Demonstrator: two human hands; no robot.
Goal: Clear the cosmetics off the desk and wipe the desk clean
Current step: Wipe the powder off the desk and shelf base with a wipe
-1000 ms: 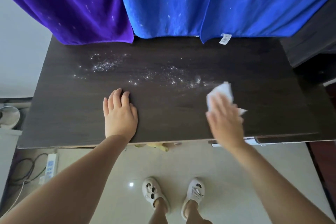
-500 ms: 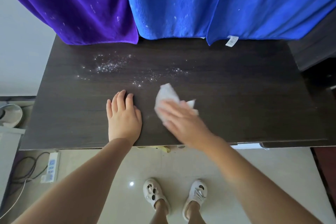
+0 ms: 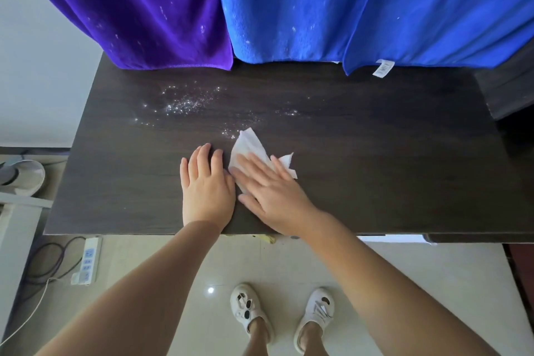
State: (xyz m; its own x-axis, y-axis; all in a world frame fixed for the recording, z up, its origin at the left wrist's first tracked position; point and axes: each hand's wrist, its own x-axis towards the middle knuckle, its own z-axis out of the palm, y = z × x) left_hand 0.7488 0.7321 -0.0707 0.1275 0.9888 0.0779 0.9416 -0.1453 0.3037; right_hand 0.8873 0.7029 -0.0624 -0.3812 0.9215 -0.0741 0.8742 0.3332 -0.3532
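Wipe slid left beside left hand, pointing up-left.

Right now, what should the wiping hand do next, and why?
Probably push the tissue forward and left into the glitter. The right hand presses it flat beside the left hand, and specks remain on the desk ahead.

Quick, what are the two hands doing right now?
Left hand: open, flat on the desk, holding nothing.
Right hand: open, straight fingers pressing the white wipe on the desk.
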